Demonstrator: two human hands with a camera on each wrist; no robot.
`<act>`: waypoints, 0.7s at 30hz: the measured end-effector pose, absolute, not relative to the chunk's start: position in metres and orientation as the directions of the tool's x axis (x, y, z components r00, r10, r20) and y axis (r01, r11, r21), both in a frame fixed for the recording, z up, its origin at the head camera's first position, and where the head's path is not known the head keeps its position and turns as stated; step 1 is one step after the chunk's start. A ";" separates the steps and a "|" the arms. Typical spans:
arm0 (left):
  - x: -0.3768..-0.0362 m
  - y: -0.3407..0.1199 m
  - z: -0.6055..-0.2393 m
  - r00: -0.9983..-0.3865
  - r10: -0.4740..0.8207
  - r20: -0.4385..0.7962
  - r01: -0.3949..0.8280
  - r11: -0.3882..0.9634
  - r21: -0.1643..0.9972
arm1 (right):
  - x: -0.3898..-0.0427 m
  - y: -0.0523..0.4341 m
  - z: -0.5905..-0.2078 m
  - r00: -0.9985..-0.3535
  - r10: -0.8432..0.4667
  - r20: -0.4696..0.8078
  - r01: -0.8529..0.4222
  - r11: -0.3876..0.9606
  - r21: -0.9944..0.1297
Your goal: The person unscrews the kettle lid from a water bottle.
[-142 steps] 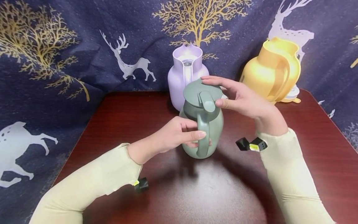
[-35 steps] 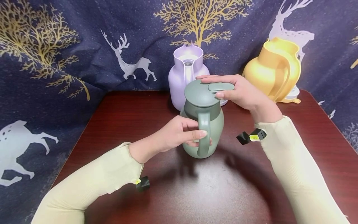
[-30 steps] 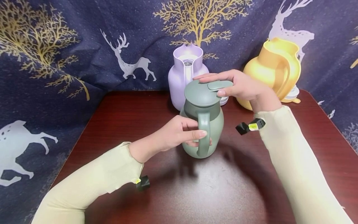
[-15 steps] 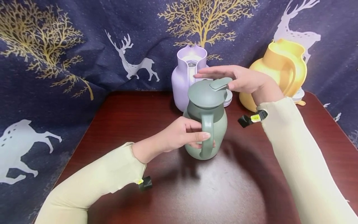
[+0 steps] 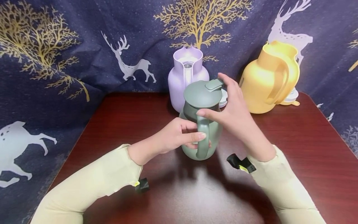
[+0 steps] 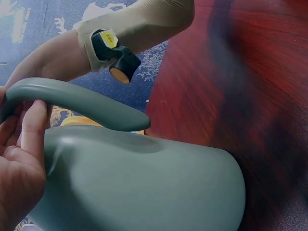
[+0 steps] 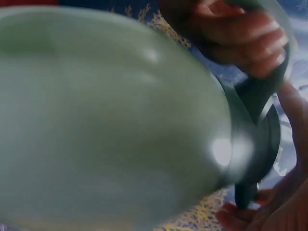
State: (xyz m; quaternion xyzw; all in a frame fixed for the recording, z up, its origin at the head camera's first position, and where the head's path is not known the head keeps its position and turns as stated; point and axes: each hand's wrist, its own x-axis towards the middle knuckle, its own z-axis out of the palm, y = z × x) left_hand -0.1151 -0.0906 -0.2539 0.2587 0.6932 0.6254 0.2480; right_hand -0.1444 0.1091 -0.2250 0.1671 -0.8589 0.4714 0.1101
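A sage green thermos jug (image 5: 214, 137) stands on the table, its handle (image 5: 203, 127) towards me. My left hand (image 5: 174, 134) grips that handle, fingers through the loop and thumb across the front. The round lid (image 5: 198, 95) sits on the neck, and its lever (image 5: 214, 84) points to the right and away from me. My right hand (image 5: 234, 110) spans the lid's right side, its fingers at the lever's tip and its thumb on top of the handle. In the right wrist view, the fingers of the right hand (image 7: 288, 197) bend at the lever (image 7: 246, 194).
A lilac jug (image 5: 174, 84) with an open top stands close behind the green one. At the back right is a yellow open-topped jug (image 5: 254, 90). White lids lie beside them, one (image 5: 223, 98) near the lilac jug. A patterned dark blue cloth (image 5: 84, 62) hangs behind the table (image 5: 302, 149).
The lid's lever has swung from over the handle to the right, then farther away from me. My right hand has dropped from above the lid to its side. The left hand has kept its grip.
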 end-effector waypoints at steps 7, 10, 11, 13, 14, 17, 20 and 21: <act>-0.116 -0.091 -0.255 -0.737 0.676 -0.014 0.046 0.070 0.997 | -0.152 0.102 -0.224 -0.933 -0.208 0.295 -0.359 0.458 -0.813; -0.117 -0.092 -0.255 -0.737 0.676 -0.017 0.045 0.074 0.996 | -0.158 0.108 -0.222 -0.918 -0.295 0.266 -0.379 0.446 -0.811; -0.118 -0.092 -0.255 -0.737 0.675 -0.019 0.043 0.075 0.996 | -0.162 0.110 -0.221 -0.910 -0.326 0.258 -0.387 0.437 -0.812; -0.118 -0.092 -0.254 -0.738 0.675 -0.025 0.035 0.075 0.997 | -0.170 0.115 -0.220 -0.883 -0.396 0.251 -0.416 0.417 -0.808; -0.118 -0.092 -0.254 -0.736 0.676 -0.028 0.031 0.074 0.997 | -0.174 0.117 -0.220 -0.867 -0.432 0.249 -0.432 0.403 -0.807; -0.119 -0.091 -0.254 -0.731 0.681 -0.041 0.015 0.076 0.997 | -0.190 0.125 -0.220 -0.796 -0.550 0.253 -0.483 0.324 -0.814; -0.118 -0.091 -0.254 -0.730 0.682 -0.047 0.009 0.078 0.997 | -0.204 0.130 -0.220 -0.701 -0.666 0.256 -0.502 0.206 -0.840; -0.118 -0.092 -0.254 -0.732 0.680 -0.049 0.009 0.081 0.997 | -0.208 0.131 -0.221 -0.671 -0.696 0.256 -0.499 0.168 -0.850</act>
